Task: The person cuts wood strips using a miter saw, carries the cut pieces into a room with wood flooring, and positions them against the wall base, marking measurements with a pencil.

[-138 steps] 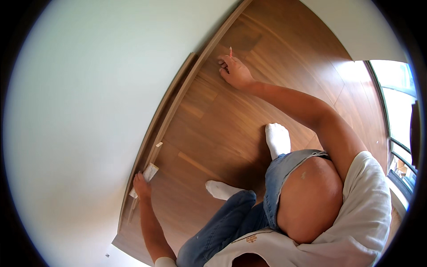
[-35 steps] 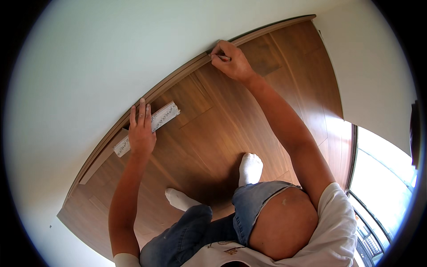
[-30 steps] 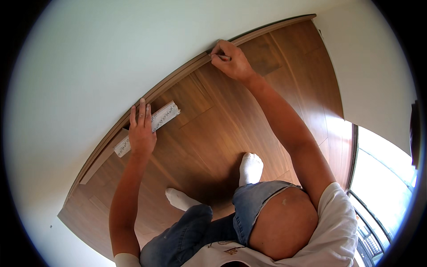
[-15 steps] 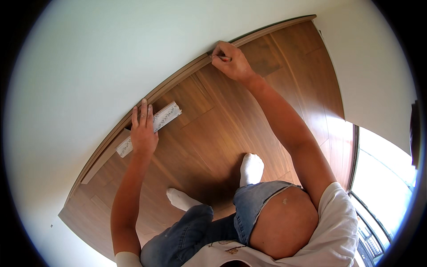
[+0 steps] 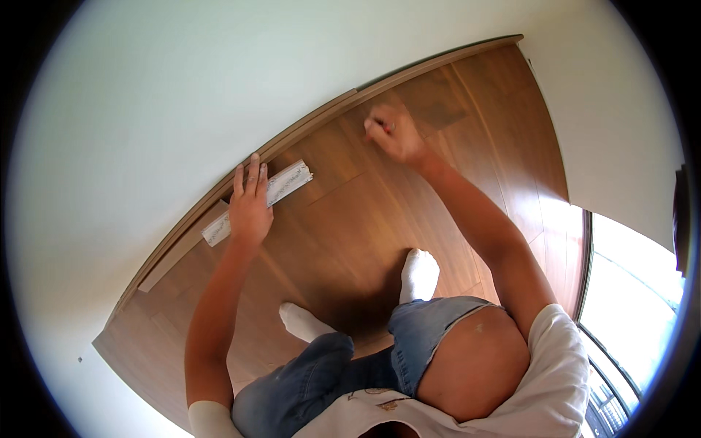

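My left hand (image 5: 250,208) lies with fingers stretched out on a brown wooden skirting strip (image 5: 307,121) along the foot of the wall. Beneath that hand, partly hidden, is a white piece of moulding (image 5: 289,182) with rough, mottled patches. A brown board piece (image 5: 174,257) lies beside the skirting, left of my hand. My right hand (image 5: 399,135), somewhat blurred, hovers over the floor away from the skirting. Its fingers are closed round a small pencil-like thing with red on it (image 5: 387,127); most of it is hidden.
Brown wooden planks cover the floor (image 5: 343,219). A pale wall (image 5: 182,95) rises behind the skirting, and another wall (image 5: 621,131) stands at the right. My feet in white socks (image 5: 419,276) rest on the planks. A bright glazed opening (image 5: 631,277) lies at the lower right.
My right hand has drawn back from the skirting's edge toward me, the red thing still in its fingers. My left hand stays on the strip; the view has shifted slightly.
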`<state>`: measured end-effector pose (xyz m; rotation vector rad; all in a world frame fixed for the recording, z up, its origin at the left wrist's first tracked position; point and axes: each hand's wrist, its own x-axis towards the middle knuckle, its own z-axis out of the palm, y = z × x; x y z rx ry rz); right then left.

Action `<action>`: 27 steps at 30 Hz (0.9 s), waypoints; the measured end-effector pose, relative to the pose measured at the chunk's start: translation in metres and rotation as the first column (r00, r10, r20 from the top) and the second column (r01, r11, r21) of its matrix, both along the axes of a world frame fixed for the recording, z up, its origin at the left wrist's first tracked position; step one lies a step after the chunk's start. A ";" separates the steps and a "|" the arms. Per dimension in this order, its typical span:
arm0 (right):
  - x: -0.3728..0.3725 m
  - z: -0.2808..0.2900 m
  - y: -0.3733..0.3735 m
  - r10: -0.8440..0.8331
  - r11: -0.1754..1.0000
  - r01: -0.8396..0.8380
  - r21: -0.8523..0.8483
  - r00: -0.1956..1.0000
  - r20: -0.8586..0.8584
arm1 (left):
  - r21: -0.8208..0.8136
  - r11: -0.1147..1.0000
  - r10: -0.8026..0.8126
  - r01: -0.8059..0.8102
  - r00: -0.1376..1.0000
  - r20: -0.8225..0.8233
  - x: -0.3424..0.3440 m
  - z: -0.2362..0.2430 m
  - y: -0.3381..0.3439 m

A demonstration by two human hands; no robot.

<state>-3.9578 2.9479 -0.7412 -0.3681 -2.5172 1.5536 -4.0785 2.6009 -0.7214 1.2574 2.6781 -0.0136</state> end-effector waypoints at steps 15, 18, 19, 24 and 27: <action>0.090 -0.030 -0.071 0.142 0.971 -0.169 0.169 0.977 0.159 | 0.169 0.982 -0.078 0.083 0.996 -0.038 -0.014 -0.003 -0.001; 0.096 -0.023 -0.065 0.153 0.961 -0.190 0.203 0.971 0.185 | 0.223 0.964 -0.138 0.144 0.990 -0.041 -0.021 -0.012 0.002; 0.094 -0.026 -0.063 0.165 0.955 -0.203 0.218 0.970 0.181 | 0.222 0.962 -0.156 0.158 0.987 -0.024 -0.023 -0.007 -0.001; 0.095 -0.015 -0.049 0.133 0.950 -0.194 0.245 0.961 0.244 | 0.298 0.945 -0.126 0.131 0.991 -0.036 -0.021 0.010 -0.034; 0.096 -0.005 -0.058 0.102 0.964 -0.155 0.218 0.966 0.237 | 0.225 0.974 -0.041 0.020 0.995 0.092 -0.024 0.018 -0.081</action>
